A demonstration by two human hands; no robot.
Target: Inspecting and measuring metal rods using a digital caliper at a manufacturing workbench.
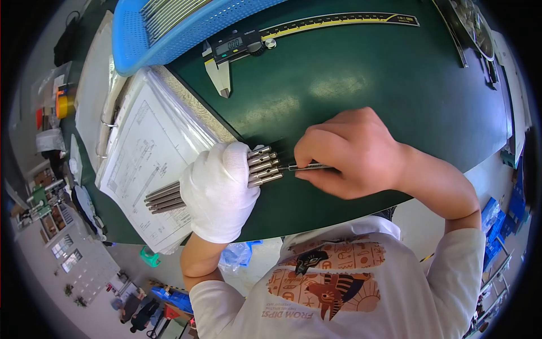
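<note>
My left hand, in a white glove, is closed around a bundle of slim steel rods. Their near ends, with small cross holes, stick out to the right of the glove, and the long shanks come out on the left over a drawing. My bare right hand pinches a slim metal tool between thumb and fingers. The tool's thin tip points left and meets the end of one rod or lies just before it; I cannot tell which. The curled fingers hide its back part.
On the green table, a digital caliper lies beyond my hands. A blue basket with several long rods stands at the far left. Below it lies an open binder of technical drawings. A clear bag sits at the far right.
</note>
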